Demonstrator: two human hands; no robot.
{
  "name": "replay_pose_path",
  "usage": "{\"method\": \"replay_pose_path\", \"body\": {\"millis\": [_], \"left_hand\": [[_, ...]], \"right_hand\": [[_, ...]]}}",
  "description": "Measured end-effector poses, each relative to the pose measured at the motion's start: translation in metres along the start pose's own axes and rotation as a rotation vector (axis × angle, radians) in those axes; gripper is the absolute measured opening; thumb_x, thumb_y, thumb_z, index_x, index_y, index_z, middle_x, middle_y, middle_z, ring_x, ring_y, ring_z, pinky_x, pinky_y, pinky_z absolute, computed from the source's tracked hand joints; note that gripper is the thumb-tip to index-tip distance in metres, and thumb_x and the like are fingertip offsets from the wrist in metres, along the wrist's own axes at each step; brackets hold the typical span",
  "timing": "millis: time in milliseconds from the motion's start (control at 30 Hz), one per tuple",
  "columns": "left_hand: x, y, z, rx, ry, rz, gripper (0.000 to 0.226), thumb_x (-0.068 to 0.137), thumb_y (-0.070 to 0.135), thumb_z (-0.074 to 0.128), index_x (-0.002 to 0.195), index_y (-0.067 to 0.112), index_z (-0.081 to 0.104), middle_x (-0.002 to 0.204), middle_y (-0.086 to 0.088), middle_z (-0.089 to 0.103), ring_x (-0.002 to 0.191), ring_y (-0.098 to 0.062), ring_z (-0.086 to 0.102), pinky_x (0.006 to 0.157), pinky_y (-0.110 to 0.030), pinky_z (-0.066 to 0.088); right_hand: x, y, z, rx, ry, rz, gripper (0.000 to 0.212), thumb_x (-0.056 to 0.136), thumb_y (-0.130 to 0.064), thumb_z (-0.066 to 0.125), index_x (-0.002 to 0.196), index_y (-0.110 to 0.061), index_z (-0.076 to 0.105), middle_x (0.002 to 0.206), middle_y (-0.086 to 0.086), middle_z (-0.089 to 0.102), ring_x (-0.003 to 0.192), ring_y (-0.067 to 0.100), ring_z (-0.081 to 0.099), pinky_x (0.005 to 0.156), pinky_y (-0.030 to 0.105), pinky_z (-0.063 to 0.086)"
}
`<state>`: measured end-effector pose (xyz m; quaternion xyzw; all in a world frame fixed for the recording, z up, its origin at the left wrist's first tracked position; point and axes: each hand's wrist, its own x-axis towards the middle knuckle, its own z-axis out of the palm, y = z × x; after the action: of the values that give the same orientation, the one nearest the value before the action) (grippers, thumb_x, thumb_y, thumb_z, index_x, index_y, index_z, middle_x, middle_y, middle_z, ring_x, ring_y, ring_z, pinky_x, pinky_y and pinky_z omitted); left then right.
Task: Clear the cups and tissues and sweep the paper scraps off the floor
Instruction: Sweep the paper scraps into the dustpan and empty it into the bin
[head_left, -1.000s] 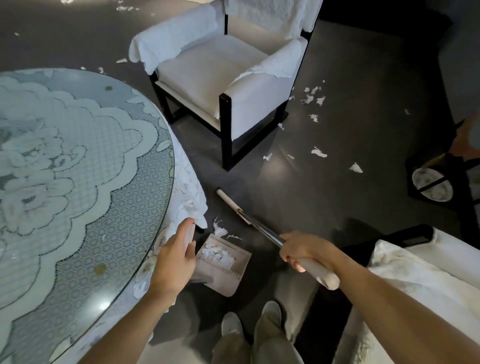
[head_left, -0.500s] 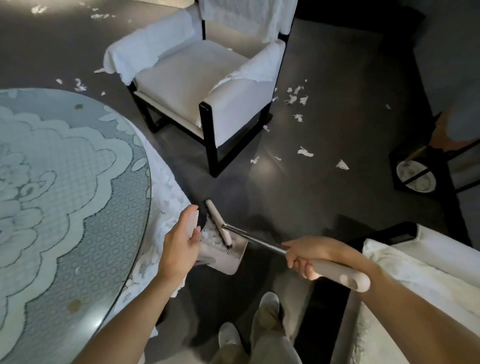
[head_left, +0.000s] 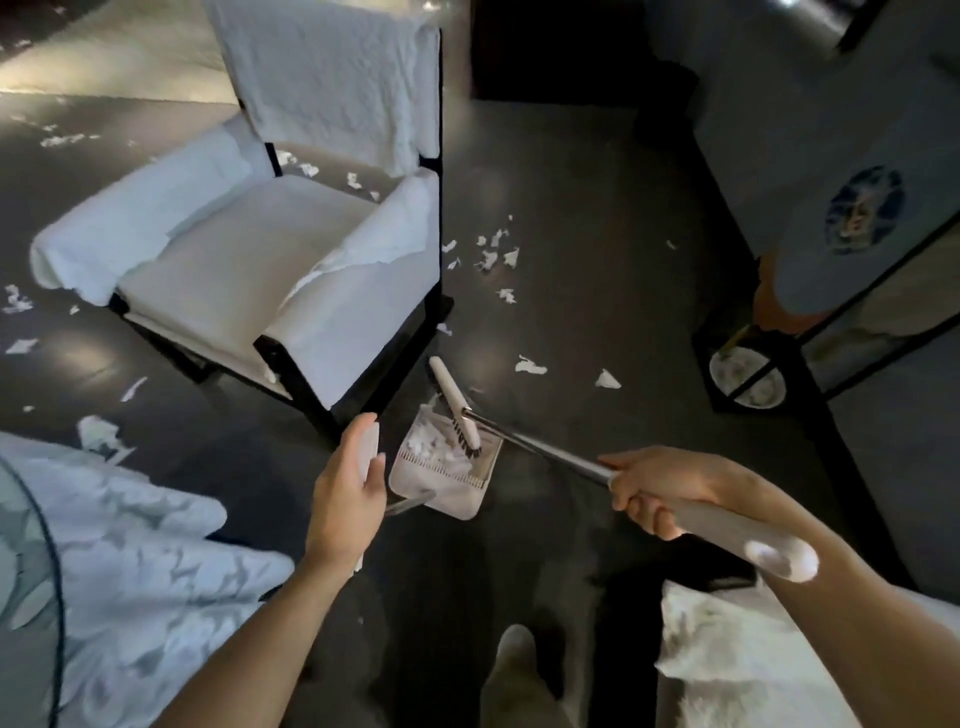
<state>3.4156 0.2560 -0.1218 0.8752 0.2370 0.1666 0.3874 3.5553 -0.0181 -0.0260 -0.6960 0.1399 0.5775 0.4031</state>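
Note:
My right hand (head_left: 649, 491) grips the broom's metal handle (head_left: 540, 451); its white brush head (head_left: 457, 410) lies across the mouth of the pale dustpan (head_left: 441, 467), which holds a heap of white scraps. My left hand (head_left: 348, 483) holds the dustpan's upright white handle (head_left: 370, 448), thumb along it. White paper scraps (head_left: 530, 366) lie on the dark floor beyond the pan, with a cluster (head_left: 493, 254) to the right of the chair and more scraps (head_left: 15, 301) at far left.
A white-covered armchair (head_left: 249, 270) with black legs stands just beyond the dustpan, a few scraps on its seat back. The lace-covered round table (head_left: 104, 545) fills the lower left. Another white-covered seat (head_left: 779, 649) is at lower right. A dark stand with a bowl (head_left: 748, 376) stands right.
The view has swung right and forward, so the table slid to the lower left. The dustpan and broom moved toward the chair's right side, the brush head still resting in the pan.

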Motion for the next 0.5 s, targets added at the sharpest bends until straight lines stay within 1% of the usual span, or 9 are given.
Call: {"method": "replay_pose_path", "body": {"millis": [67, 167, 267, 367, 500], "left_hand": [[0.029, 0.015, 0.015, -0.014, 0.006, 0.003, 0.042, 0.091, 0.006, 0.055, 0.131, 0.017, 0.047, 0.132, -0.003, 0.056, 0.121, -0.022, 0.052, 0.094, -0.018, 0.035], [0.067, 0.034, 0.036, -0.030, -0.014, -0.003, 0.041, 0.091, 0.005, 0.054, 0.130, 0.016, 0.047, 0.132, -0.004, 0.055, 0.121, -0.024, 0.052, 0.094, -0.022, 0.037], [0.101, 0.044, 0.054, -0.043, -0.055, -0.015, 0.040, 0.092, 0.006, 0.052, 0.130, 0.017, 0.047, 0.131, -0.003, 0.055, 0.121, -0.021, 0.052, 0.093, -0.020, 0.036], [0.137, 0.046, 0.068, -0.018, -0.100, -0.008, 0.040, 0.093, 0.006, 0.052, 0.130, 0.018, 0.047, 0.128, -0.005, 0.057, 0.119, -0.022, 0.053, 0.092, -0.021, 0.037], [0.188, 0.045, 0.086, 0.026, -0.216, 0.019, 0.041, 0.092, 0.006, 0.054, 0.131, 0.020, 0.046, 0.129, -0.002, 0.057, 0.121, -0.022, 0.052, 0.094, -0.021, 0.036]], "right_hand": [[0.005, -0.020, -0.029, 0.011, 0.017, -0.019, 0.067, 0.089, 0.011, 0.041, 0.144, -0.027, 0.032, 0.049, 0.002, 0.033, 0.030, 0.006, 0.032, 0.029, 0.014, 0.027], [0.016, -0.047, -0.071, 0.069, 0.023, -0.014, 0.062, 0.089, 0.011, 0.040, 0.139, -0.026, 0.037, 0.045, 0.001, 0.037, 0.029, 0.005, 0.034, 0.027, 0.013, 0.029], [0.035, -0.070, -0.103, 0.138, 0.029, 0.000, 0.057, 0.088, 0.011, 0.042, 0.134, -0.022, 0.040, 0.046, 0.002, 0.037, 0.029, 0.006, 0.035, 0.028, 0.013, 0.030], [0.066, -0.095, -0.125, 0.139, 0.077, -0.003, 0.061, 0.087, 0.012, 0.046, 0.137, -0.021, 0.038, 0.047, 0.003, 0.039, 0.031, 0.007, 0.036, 0.029, 0.015, 0.031], [0.102, -0.124, -0.148, 0.106, 0.196, 0.004, 0.067, 0.085, 0.011, 0.049, 0.144, -0.020, 0.034, 0.042, 0.003, 0.043, 0.031, 0.009, 0.038, 0.031, 0.017, 0.033]]}}
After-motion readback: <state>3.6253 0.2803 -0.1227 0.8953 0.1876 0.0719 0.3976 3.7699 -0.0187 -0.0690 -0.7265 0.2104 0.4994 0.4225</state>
